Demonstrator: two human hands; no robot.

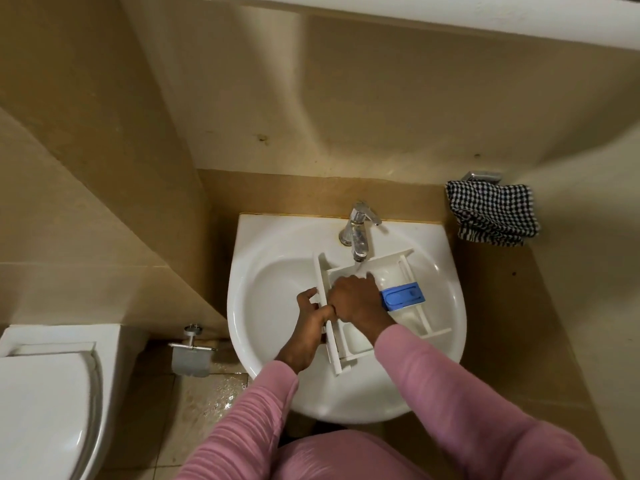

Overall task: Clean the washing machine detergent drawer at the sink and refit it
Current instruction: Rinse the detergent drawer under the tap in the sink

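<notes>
Gripping the drawer point(394, 277) front, left hand point(313, 311); right hand point(355, 299) inside.

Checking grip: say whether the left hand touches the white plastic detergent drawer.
Touching. Head view: left hand grips the white plastic detergent drawer by its front panel.

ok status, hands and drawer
Left hand grips drawer front. Right hand inside drawer under running tap, grip unclear. Drawer lies across sink. Nothing in the way.
</notes>
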